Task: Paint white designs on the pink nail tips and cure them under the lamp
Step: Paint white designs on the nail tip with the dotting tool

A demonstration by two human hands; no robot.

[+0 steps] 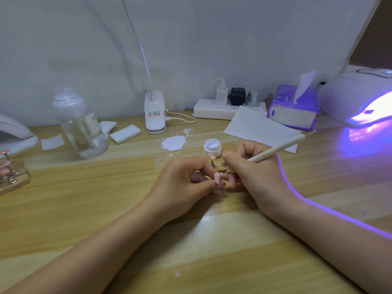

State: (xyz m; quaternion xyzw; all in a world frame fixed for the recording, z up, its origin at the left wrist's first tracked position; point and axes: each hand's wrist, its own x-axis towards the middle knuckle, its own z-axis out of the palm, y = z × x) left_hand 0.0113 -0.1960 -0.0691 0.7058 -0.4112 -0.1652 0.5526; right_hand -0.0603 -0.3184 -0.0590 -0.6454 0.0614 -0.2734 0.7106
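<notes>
My left hand (186, 179) pinches a pink nail tip (218, 177) between thumb and forefinger at the middle of the wooden table (233, 251). My right hand (250, 168) grips a white dotting pen (277, 148), and its fine metal point touches the nail tip's upper edge. An open white jar of white gel (212, 147) stands just behind the hands. Two small metal stands (218, 163) sit between the jar and my fingers. The curing lamp (358, 98) glows violet at the far right.
A clear bottle (79, 122) stands at the back left, beside a wooden holder with more pink tips (10, 172). A desk lamp base (155, 113), power strip (224, 109), tissue box (293, 109), white paper (261, 128) and a white paint smear (174, 142) line the back.
</notes>
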